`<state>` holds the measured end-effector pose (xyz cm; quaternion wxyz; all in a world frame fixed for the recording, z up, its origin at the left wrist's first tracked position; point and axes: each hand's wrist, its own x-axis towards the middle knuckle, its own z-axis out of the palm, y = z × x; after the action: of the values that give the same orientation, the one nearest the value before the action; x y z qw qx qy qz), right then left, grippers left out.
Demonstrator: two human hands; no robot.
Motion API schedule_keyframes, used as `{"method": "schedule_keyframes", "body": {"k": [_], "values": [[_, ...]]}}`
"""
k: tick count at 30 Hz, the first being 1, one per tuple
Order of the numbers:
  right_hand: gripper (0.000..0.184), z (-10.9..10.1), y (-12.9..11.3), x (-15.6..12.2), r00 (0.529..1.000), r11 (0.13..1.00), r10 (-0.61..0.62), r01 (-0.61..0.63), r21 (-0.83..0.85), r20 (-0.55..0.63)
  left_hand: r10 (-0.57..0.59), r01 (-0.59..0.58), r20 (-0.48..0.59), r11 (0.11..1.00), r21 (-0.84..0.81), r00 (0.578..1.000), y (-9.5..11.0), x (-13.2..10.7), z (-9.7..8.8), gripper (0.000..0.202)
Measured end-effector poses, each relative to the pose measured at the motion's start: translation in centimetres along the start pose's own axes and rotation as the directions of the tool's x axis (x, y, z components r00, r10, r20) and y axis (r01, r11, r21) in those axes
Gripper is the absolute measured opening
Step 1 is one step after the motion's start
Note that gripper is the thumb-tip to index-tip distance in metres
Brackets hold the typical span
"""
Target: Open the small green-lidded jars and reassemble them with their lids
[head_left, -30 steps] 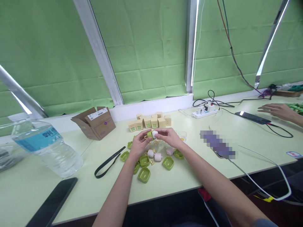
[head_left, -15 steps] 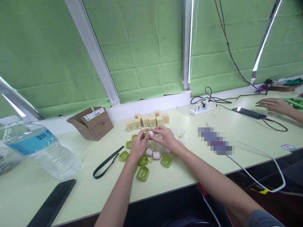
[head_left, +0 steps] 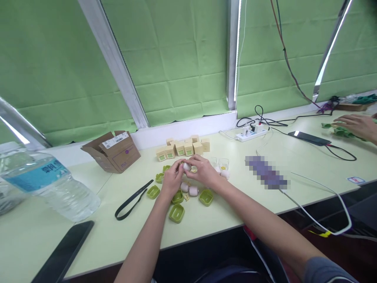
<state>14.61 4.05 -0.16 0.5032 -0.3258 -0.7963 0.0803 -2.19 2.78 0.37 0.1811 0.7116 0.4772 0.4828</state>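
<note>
Above the table, my left hand (head_left: 173, 179) and my right hand (head_left: 202, 169) are closed together on a small whitish rounded piece (head_left: 187, 166). Its exact kind is too small to tell, and fingers cover part of it. Just below my hands lie pale pink rounded pieces (head_left: 193, 191) of similar size. Several olive-green square cups (head_left: 176, 213) are spread around my left wrist, and another green cup (head_left: 205, 197) lies under my right forearm. Clear cups (head_left: 224, 164) stand to the right of my right hand, with pinkish pieces beside them.
Small cardboard boxes (head_left: 180, 149) stand in a cluster behind my hands. An open carton (head_left: 113, 152), a black strap (head_left: 129, 202), a large water bottle (head_left: 53, 181) and a dark phone (head_left: 66, 251) are leftward. Rightward are a power strip (head_left: 250, 135), cables and another person's hand (head_left: 357, 125).
My hands stay together on the whitish piece, with the fingers slightly shifted; the green bit seen on it earlier shows less. The other person's hand at the right has moved.
</note>
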Motion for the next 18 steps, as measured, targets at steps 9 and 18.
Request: {"method": "schedule_keyframes", "body": {"k": [9, 18], "values": [[0.034, 0.4, 0.5, -0.2, 0.998, 0.998, -0.022, 0.018, -0.068, -0.058, -0.036, 0.039, 0.046, 0.997, -0.070, 0.998, -0.6, 0.1, -0.1, 0.044], [0.028, 0.4, 0.7, -0.1, 0.998, 0.989, -0.044, 0.038, -0.142, -0.040, -0.036, 0.041, 0.071, 0.996, -0.079, 0.997, -1.2, 0.3, -0.1, 0.051]]}}
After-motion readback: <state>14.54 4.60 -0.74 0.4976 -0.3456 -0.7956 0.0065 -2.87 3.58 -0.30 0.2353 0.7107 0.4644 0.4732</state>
